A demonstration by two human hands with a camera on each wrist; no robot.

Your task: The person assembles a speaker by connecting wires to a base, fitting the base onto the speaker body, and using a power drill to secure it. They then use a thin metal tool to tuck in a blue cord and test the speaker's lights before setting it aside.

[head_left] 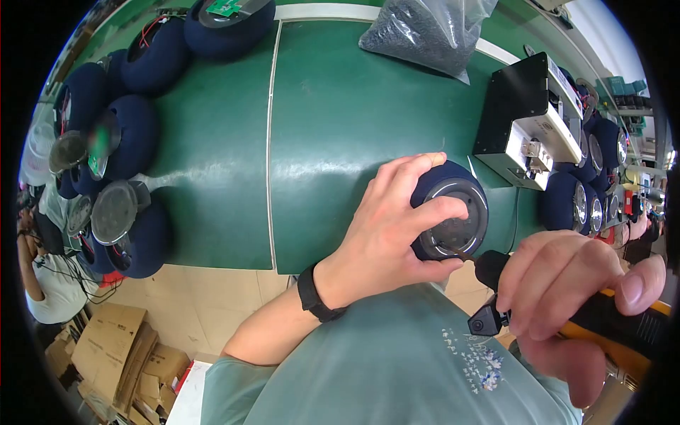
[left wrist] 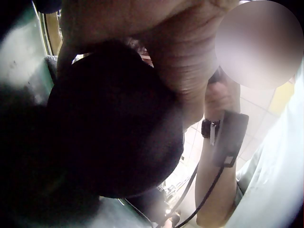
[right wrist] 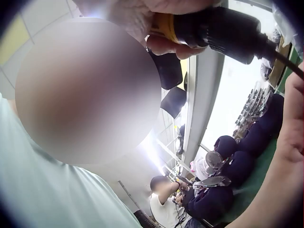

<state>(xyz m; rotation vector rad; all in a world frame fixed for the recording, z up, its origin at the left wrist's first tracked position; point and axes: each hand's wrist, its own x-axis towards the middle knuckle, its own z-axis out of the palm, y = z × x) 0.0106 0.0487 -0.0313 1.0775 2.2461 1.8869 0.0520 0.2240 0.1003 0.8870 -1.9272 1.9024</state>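
Note:
My left hand point(head_left: 386, 223) holds a round navy-blue housing point(head_left: 448, 174) at the right front of the green table, its fingers spread over the side and top. A clear, dark-looking round cover point(head_left: 473, 225) faces up on it, with a fingertip resting on the cover. In the left wrist view the housing point(left wrist: 114, 128) is a dark, shadowed shape under the palm. My right hand point(head_left: 563, 290) grips a black-and-yellow electric screwdriver point(head_left: 490, 268). The screwdriver's thin bit reaches the near edge of the cover, beside my left thumb. The right wrist view shows its black nose point(right wrist: 235, 34).
Several navy housings point(head_left: 134, 134) with loose clear covers line the table's left side. More housings point(head_left: 559, 202) stand at the right, behind a black-and-silver screw feeder box point(head_left: 513, 117). A bag of dark granules point(head_left: 421, 35) lies at the back. Cardboard point(head_left: 106, 343) is on the floor.

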